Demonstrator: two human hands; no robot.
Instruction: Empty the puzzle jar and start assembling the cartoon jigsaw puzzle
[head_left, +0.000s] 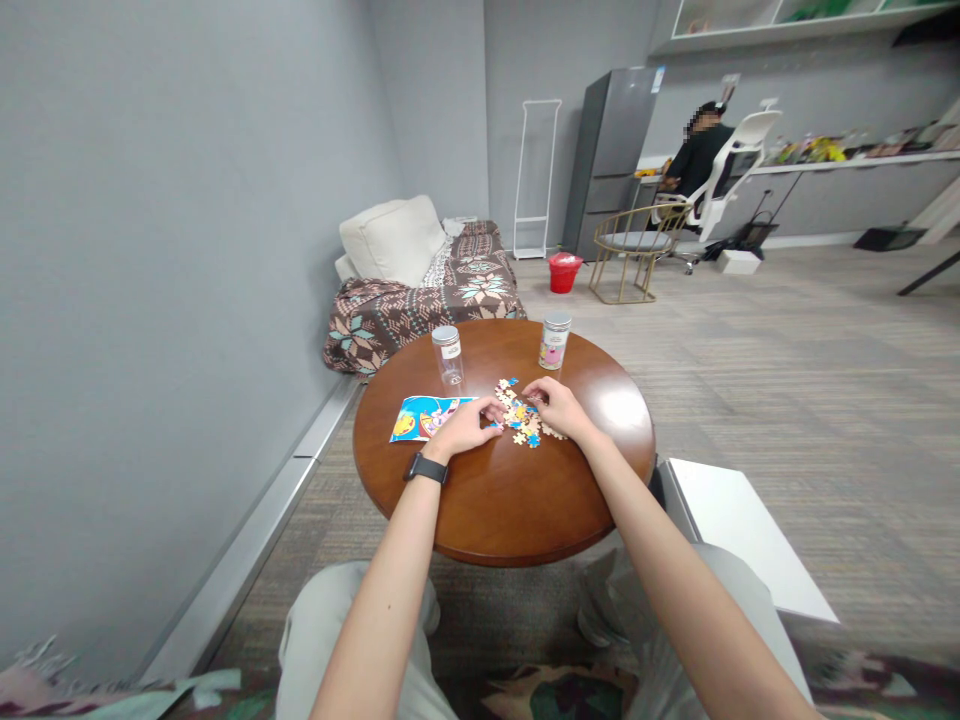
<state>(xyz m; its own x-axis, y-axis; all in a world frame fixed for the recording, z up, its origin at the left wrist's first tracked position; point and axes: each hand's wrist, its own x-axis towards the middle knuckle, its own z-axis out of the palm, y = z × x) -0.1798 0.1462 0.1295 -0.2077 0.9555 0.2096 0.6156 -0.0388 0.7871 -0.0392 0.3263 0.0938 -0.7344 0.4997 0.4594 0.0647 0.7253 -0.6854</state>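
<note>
A loose heap of jigsaw puzzle pieces (523, 412), some blue and yellow and others bare wood-coloured, lies on the round brown table (517, 510). My left hand (469, 425), with a dark watch on its wrist, rests at the left side of the heap; thumb and fingers are curved and apart. Over the right side of the heap is my right hand (556, 405), its fingers bent and spread just above the pieces. Nothing held shows in either hand, though the fingertips are small in view. A colourful picture sheet (420, 418) lies partly under my left hand.
A clear lidded jar (450, 358) and a printed lidded jar (554, 343) stand behind the pieces. Beyond are a covered sofa (435, 300), a red bin (563, 272), a gold-framed chair (634, 250) and a seated person (701, 150). A white box (742, 520) stands right of the table.
</note>
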